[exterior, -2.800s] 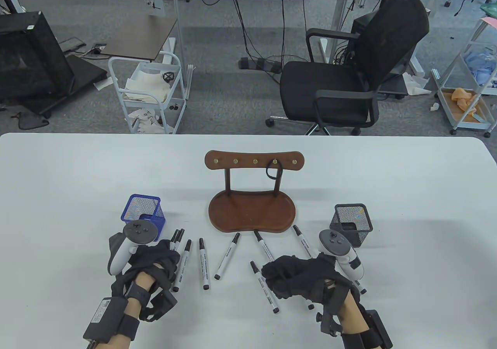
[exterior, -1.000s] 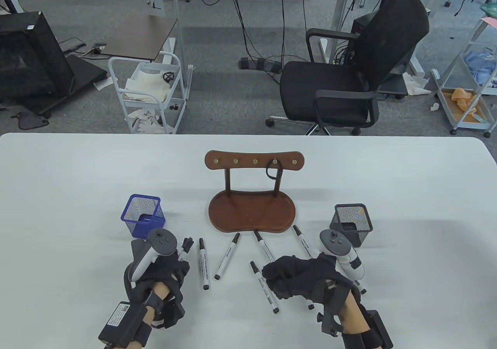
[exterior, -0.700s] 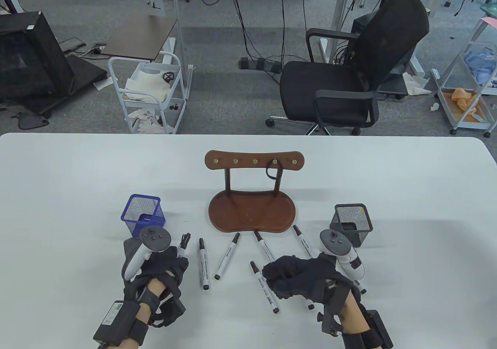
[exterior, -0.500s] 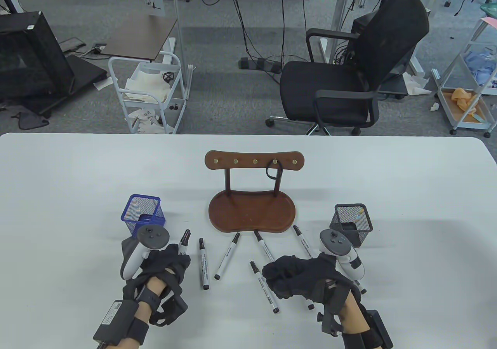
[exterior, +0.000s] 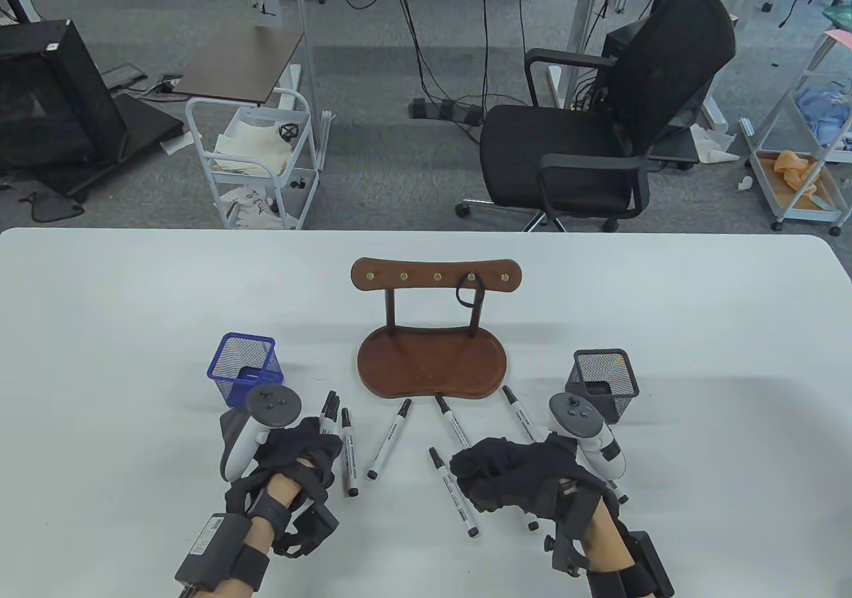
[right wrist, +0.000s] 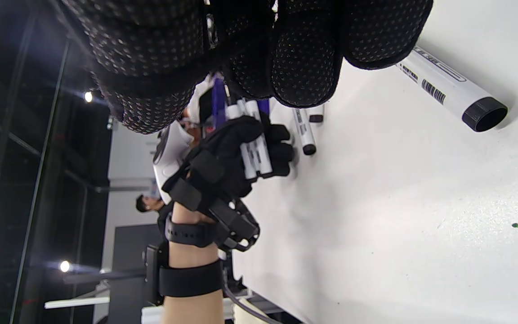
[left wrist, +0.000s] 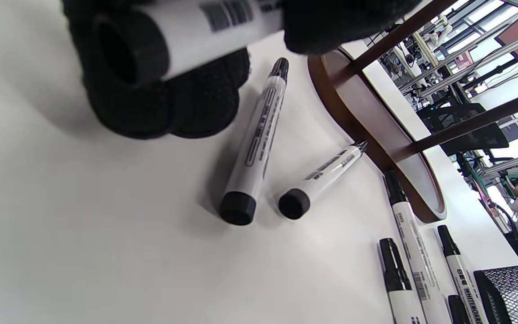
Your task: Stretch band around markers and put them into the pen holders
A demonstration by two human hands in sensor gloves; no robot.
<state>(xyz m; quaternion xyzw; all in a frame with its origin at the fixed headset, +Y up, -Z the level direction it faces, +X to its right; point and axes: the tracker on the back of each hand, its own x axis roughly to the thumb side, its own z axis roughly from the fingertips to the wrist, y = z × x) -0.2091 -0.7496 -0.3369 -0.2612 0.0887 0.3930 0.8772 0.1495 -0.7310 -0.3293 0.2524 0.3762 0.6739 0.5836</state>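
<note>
Left hand (exterior: 303, 448): its fingers are curled around a small bunch of markers (exterior: 329, 409); the black tips point to the far side, just beside the blue pen holder (exterior: 245, 370).
Right hand (exterior: 516, 475): it lies on the table (exterior: 133, 305) with the fingers curled in; I cannot tell if something is inside them.
Loose markers (exterior: 389, 438): several lie flat on the table between the two hands, near the front edge of the wooden stand (exterior: 431, 365).
Band (exterior: 468, 294): a dark loop hangs from one peg on the stand's top bar, on the right part.
Black pen holder (exterior: 602, 375): it stands upright to the right of the stand, just behind the right hand's tracker (exterior: 576, 418).
Office chair (exterior: 599, 125): it is on the floor beyond the far side of the table.
</note>
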